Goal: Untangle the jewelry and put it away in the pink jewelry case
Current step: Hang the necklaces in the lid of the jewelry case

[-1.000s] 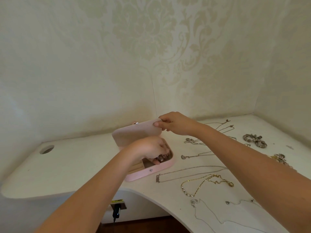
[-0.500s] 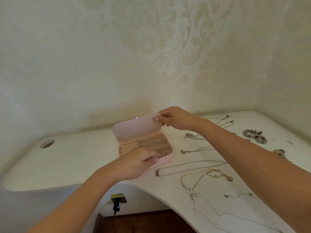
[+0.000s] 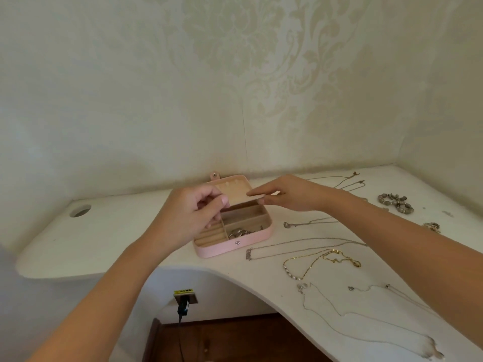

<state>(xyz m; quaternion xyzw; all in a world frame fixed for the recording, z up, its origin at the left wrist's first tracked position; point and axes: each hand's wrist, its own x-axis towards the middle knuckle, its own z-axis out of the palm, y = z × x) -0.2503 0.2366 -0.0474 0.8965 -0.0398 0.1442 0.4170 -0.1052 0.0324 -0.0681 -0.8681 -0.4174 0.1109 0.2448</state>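
The small pink jewelry case with a beige lining [image 3: 251,240] sits open on the white curved desk [image 3: 117,244], a little left of centre and near the desk's front edge. Its lid [image 3: 234,192] is tilted up over the far half of the tray. The right hand [image 3: 290,193] reaches in from the right and pinches the lid's right edge, fingers together on top and thumb beneath. The left hand [image 3: 190,215] hovers over the left side of the case with its fingers curled and the thumb at the lid's near left corner; whether it actually grips the lid I cannot tell.

A heap of silver jewelry [image 3: 240,232] lies in the near right compartment of the case. To the right of the case, several pieces are spread on the desk, apart from one another:
- a silver chain with a small plate [image 3: 300,242] just beside the case
- a gold chain necklace [image 3: 322,261] nearer
- a thin silver chain [image 3: 366,318] nearest
- a grey beaded bracelet [image 3: 396,203] far right
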